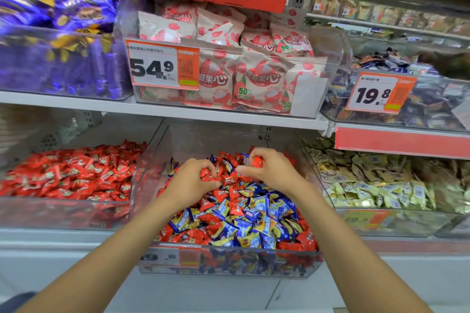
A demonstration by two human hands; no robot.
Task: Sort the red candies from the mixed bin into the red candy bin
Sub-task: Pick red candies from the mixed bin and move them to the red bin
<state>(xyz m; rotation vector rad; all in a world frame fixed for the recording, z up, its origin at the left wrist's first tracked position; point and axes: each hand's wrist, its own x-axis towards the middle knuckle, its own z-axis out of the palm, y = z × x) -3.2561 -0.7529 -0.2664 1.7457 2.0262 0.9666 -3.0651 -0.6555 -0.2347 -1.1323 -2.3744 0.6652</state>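
- Two forearms (101, 262) reach over the one mixed bin (229, 263), near centre.
- Left hand (193, 183) grips red candies (207, 176); count unclear.
- Right hand (270, 173) pinches a red candy (257, 161).
- One red candy bin (63, 213) just left of it, full.

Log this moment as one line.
left hand: grips red candies | right hand: grips red candies | both over mixed bin | red candy bin: to its left
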